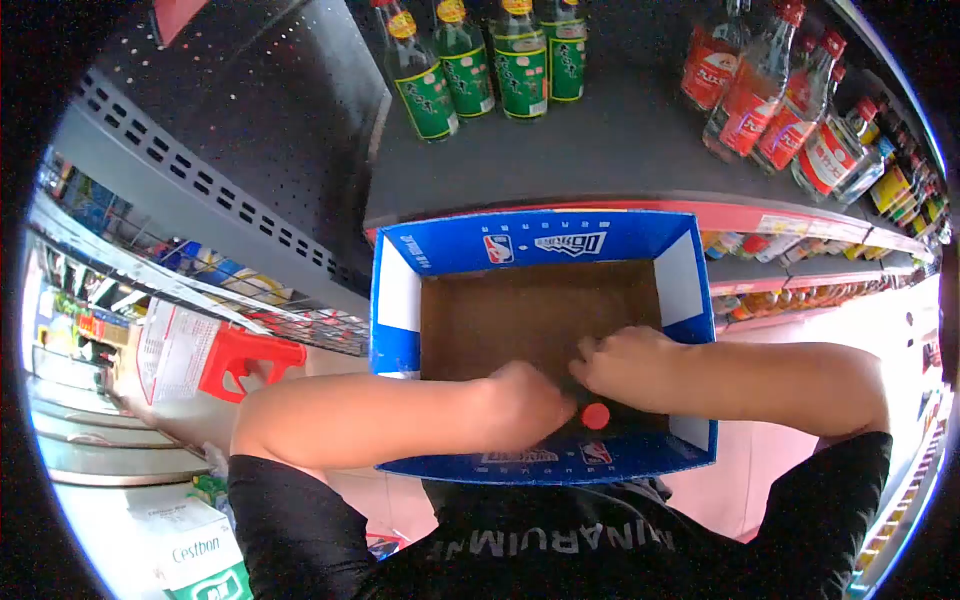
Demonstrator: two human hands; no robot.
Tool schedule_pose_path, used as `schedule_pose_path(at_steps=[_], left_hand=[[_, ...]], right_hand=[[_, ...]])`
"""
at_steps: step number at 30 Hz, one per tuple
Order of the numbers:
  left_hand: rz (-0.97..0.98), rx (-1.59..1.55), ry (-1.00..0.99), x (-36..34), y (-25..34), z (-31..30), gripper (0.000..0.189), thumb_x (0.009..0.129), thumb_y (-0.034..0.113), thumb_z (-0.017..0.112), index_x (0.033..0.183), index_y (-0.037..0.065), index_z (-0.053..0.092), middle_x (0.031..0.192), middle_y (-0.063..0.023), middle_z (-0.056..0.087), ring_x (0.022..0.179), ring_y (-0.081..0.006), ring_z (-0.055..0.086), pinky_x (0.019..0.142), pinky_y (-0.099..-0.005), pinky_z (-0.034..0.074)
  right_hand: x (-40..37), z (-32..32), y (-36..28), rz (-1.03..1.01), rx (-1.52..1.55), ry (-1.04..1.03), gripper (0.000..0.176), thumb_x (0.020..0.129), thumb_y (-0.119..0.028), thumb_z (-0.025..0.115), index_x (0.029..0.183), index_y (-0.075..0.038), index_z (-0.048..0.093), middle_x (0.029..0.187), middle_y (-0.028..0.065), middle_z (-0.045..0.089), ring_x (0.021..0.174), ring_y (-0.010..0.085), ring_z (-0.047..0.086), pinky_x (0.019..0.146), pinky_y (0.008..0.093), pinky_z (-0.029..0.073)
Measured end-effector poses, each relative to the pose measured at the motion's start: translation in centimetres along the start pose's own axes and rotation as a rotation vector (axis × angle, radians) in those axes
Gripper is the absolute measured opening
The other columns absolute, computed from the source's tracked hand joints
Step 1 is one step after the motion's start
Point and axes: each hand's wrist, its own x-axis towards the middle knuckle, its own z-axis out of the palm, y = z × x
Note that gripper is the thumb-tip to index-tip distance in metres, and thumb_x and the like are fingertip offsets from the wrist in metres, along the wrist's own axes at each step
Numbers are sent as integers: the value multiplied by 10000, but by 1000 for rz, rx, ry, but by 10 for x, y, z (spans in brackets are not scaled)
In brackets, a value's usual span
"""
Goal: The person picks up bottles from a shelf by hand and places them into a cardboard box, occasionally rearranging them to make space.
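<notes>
A blue open-topped box [540, 474] with white inner side panels and a brown bottom rests in front of my body, against the shelf edge. My left hand [525, 405] reaches into it near its front wall, fingers curled and blurred; what they hold, if anything, is hidden. My right hand [625, 368] is inside too, to the right of the left one, its fingers bent and partly apart, touching nothing that I can make out. Between and just below both hands shows a round red cap [596, 416], close to the box's front wall.
Green bottles [522, 75] stand on the dark shelf [600, 165] behind the box. Clear bottles with red labels [745, 105] are at the back right. A perforated metal shelf edge [200, 185] runs along the left. A red plastic object [250, 360] and a Cestbon carton [195, 545] are lower left.
</notes>
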Motion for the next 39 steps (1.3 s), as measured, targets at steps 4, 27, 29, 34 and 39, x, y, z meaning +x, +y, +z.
schedule_pose_path(at_steps=[4, 27, 29, 34, 39], left_hand=[[-17, 7, -45, -5, 1, -13, 177, 802, 125, 553, 965, 65, 588, 796, -95, 664, 762, -269, 674, 586, -378, 537], [-915, 107, 1902, -86, -185, -216, 414, 778, 166, 645, 1145, 19, 522, 1075, -207, 605, 1004, -349, 606, 846, -423, 471], [-973, 175, 1558, -94, -204, -216, 382, 780, 171, 627, 1114, 13, 529, 1099, -211, 600, 1005, -372, 599, 838, -431, 469], [-1007, 208, 1040, -105, -202, -217, 330, 783, 158, 597, 1082, 24, 555, 1073, -218, 604, 994, -380, 591, 840, -436, 469], [-1037, 365, 967, -113, -179, -211, 239, 775, 157, 648, 967, 29, 585, 979, -188, 602, 940, -353, 602, 790, -415, 479]], right_hand=[[-2, -3, 0, -21, 8, 29, 266, 790, -115, 576, 1032, -6, 586, 1073, 207, 581, 850, 320, 671, 713, 408, 564], [-6, 13, -6, 17, -57, 154, 233, 792, -127, 568, 999, -22, 582, 953, 144, 596, 857, 286, 652, 699, 376, 539], [-7, 13, -5, 5, -45, 157, 230, 795, -123, 561, 999, -19, 581, 955, 146, 598, 857, 289, 652, 703, 377, 540], [-7, 5, -7, 37, -30, 67, 227, 801, -114, 554, 1001, -10, 579, 997, 161, 603, 916, 285, 641, 737, 373, 538], [-4, 7, -4, 24, -21, 99, 224, 798, -98, 564, 999, -2, 576, 1005, 160, 606, 936, 274, 637, 754, 364, 537]])
